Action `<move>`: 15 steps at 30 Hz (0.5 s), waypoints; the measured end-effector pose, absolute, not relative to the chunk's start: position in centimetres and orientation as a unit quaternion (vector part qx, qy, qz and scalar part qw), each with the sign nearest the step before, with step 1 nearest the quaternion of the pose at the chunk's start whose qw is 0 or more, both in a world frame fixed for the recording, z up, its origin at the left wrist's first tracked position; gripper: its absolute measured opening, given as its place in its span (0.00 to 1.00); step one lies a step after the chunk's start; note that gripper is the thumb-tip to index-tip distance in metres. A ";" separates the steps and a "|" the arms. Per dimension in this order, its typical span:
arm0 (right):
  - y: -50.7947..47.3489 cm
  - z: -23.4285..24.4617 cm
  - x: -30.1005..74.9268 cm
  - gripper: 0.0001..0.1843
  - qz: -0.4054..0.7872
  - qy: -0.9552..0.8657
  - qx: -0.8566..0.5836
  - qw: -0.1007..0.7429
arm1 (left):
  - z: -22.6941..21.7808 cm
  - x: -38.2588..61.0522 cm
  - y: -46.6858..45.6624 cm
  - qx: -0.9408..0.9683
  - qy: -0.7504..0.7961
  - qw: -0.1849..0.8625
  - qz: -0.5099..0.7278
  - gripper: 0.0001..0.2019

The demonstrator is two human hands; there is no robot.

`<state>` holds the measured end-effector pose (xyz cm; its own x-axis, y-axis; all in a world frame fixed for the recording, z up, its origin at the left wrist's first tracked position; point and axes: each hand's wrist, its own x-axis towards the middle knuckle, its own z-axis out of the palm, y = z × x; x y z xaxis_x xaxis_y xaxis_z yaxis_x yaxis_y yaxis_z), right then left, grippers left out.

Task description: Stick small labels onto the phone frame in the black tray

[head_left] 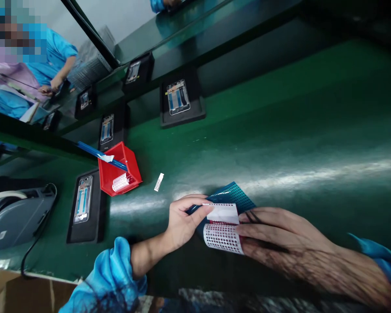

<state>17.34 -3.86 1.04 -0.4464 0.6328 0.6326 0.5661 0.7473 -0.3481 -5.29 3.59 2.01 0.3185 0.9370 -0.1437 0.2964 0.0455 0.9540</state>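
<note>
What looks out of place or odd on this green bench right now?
One small white perforated strip lies loose and tilted on the green belt, apart from the red bin that holds a similar curled piece. A blue tool sticks out over the bin's rim. Nothing looks spilled or damaged.
</note>
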 end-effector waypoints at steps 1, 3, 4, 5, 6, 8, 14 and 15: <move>-3.6 1.5 17.3 0.13 0.037 -0.850 -0.350 0.392 | 2.0 -5.3 3.6 0.620 0.497 0.525 0.305 0.07; -3.0 2.5 17.4 0.15 0.027 -0.849 -0.347 0.397 | 2.0 -5.4 3.6 0.622 0.495 0.525 0.305 0.06; -2.8 2.8 17.4 0.17 0.023 -0.848 -0.346 0.400 | 2.0 -5.4 3.6 0.622 0.494 0.525 0.305 0.07; -2.6 3.1 17.4 0.17 0.020 -0.847 -0.348 0.402 | 2.0 -5.4 3.6 0.623 0.494 0.525 0.304 0.07; -2.5 3.2 17.4 0.18 0.016 -0.845 -0.350 0.404 | 2.0 -5.4 3.6 0.623 0.495 0.524 0.304 0.07; -2.5 3.0 17.4 0.17 0.006 -0.840 -0.362 0.405 | 2.0 -5.4 3.6 0.623 0.497 0.523 0.303 0.07; -3.2 1.2 17.1 0.11 0.040 -0.832 -0.377 0.405 | 2.1 -5.3 3.8 0.629 0.497 0.515 0.302 0.07; -3.2 1.3 17.1 0.12 0.040 -0.832 -0.370 0.411 | 2.1 -5.2 3.8 0.630 0.498 0.513 0.303 0.07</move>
<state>17.08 -3.19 1.26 -0.3890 0.6480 0.6548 0.5823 0.7237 -0.3703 -5.21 3.84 2.11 0.3208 0.9383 -0.1292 0.3164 0.0224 0.9483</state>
